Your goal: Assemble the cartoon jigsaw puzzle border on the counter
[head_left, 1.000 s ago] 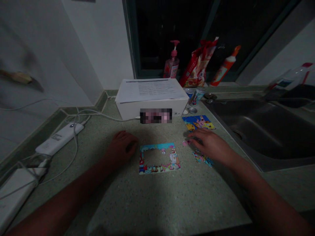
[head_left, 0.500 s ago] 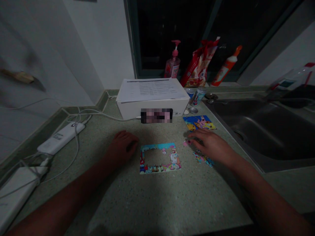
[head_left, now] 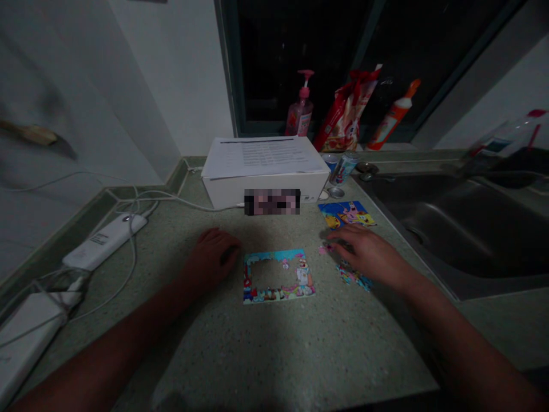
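A partly assembled jigsaw puzzle [head_left: 278,294] lies flat on the counter, its cartoon border joined around a mostly bare middle. A small pink piece sits inside, near the upper right. Resting on the counter left of it is my left hand [head_left: 214,252], loosely curled, thumb and fingers apart, with nothing seen in it. My right hand [head_left: 364,249] hovers low at the right, thumb and index finger apart at a few pinkish loose pieces [head_left: 323,250]. Under its palm side lies a pile of loose puzzle pieces [head_left: 355,277], partly covered. A blue cartoon picture card [head_left: 346,214] is just beyond the fingers.
A white box [head_left: 263,183] with printed paper stands at the back, a phone-like device with a blurred screen [head_left: 272,202] leaning on it. Cans [head_left: 344,167] are beside it. The sink [head_left: 463,229] is at right; power strips [head_left: 105,241] and cables lie left. Bottles line the windowsill.
Both hands and the puzzle stay where they were. Only a very slight shift of the camera shows.
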Demonstrator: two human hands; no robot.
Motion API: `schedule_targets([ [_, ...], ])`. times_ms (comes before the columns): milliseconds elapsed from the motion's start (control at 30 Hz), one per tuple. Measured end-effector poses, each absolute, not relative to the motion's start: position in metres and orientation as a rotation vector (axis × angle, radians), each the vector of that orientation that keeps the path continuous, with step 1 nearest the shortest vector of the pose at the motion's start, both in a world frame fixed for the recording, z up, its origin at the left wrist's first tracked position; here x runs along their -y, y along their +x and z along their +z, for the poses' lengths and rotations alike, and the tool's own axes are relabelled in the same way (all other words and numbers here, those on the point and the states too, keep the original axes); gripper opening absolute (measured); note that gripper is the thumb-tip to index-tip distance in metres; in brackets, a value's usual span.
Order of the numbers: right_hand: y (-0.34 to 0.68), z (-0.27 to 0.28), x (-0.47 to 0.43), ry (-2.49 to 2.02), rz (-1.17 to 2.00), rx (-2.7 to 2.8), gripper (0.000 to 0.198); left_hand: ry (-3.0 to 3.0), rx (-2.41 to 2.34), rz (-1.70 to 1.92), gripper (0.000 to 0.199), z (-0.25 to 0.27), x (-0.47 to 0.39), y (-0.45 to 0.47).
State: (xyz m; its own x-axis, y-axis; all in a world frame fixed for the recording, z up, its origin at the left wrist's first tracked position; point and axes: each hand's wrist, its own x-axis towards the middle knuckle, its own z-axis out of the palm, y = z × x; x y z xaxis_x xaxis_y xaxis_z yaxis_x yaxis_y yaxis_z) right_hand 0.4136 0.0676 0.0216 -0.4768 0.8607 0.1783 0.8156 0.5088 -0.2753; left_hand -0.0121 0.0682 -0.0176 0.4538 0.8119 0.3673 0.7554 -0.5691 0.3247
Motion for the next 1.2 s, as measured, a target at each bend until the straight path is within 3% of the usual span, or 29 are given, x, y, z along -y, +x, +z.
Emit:
schedule_targets([
  [600,0.412,0.026,-0.067,-1.469,0.245,2.458,0.027,2.578,-1.394,0.735,0.018,-0.016,-0.068,-0.012],
  [933,0.435,0.031,-0.074,-1.755,0.267,2.438,0.038,2.570,-1.398,0.730,0.019,-0.016,-0.069,-0.013],
  [1200,0.450,0.029,-0.076,-1.825,0.250,2.445,0.035,2.563,-1.388,0.737,0.018,-0.019,-0.071,-0.016],
])
